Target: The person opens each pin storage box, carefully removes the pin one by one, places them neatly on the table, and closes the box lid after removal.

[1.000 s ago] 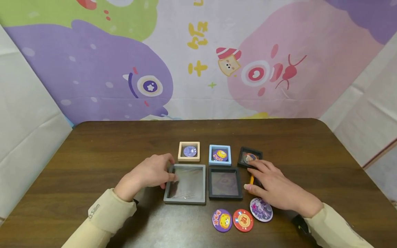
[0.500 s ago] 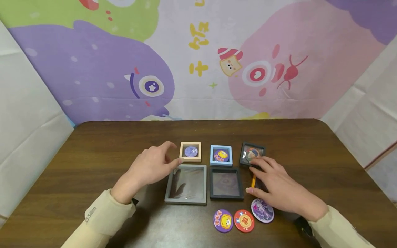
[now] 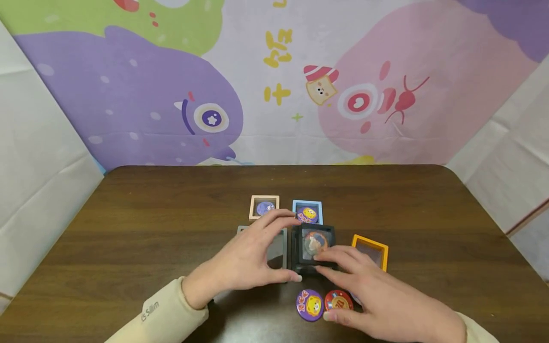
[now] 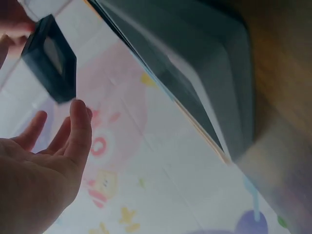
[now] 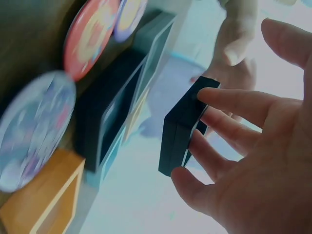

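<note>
Held up in my right hand is a small black display frame with a round badge visible inside. Its curled fingers grip the frame edge, while the thumb stands apart, as the right wrist view shows. Below it lies a larger black frame, partly covered from above. My left hand reaches over a grey frame, thumb and fingers spread. One of its fingertips is close to the small frame's corner in the left wrist view; contact is unclear.
At the back lie a pale wood-coloured frame and a light blue frame, each with a badge. An orange frame is at right. In front sit a purple lion badge, a red badge and a purple-white badge.
The small black frame was lifted from the back right and brought left over the larger black frame by my right hand. My left hand moved right towards it. The orange frame came into view.
</note>
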A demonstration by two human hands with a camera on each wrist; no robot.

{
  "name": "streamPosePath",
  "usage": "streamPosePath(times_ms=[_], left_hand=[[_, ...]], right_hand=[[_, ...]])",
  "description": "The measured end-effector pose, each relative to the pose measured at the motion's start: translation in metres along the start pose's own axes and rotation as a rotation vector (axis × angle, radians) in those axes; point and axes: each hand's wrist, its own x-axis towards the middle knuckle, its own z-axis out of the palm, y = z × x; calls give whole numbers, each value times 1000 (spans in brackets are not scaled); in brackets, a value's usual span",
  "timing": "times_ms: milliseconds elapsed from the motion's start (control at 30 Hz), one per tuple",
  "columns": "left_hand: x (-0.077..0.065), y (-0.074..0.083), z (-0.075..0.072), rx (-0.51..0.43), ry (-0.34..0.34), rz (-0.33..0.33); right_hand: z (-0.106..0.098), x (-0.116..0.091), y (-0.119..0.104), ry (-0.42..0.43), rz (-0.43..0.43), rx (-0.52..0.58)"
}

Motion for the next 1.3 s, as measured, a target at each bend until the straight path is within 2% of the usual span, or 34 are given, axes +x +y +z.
streamPosePath(times_ms=[233,367,433,533,600,733,833,1000,1300], left_hand=[[-2,10,7,-98,-21,49],[-2,10,8,-174,-12,28],[-2,11,9,-210,4,1],[-2,13,8,-298,37,-45],[-1,16,8,-378,64,-76],[-2,23,7,-530,119,-117],[-2,29,6,-582,149,-124],[-3,36,6,-585,167,-90],[-5,39,11,-544,164,-62]], right_hand=[[-1,-3,-11,9,-112,26],[-3,-2,-10,39,-128,39],[-3,1,-8,115,-141,64],[-4,5,-6,277,-130,94],[-5,8,-6,372,-87,107],[-5,10,-6,450,39,171],[-3,10,-6,460,87,273],[5,11,-7,434,122,383],[18,10,-5,408,205,438]])
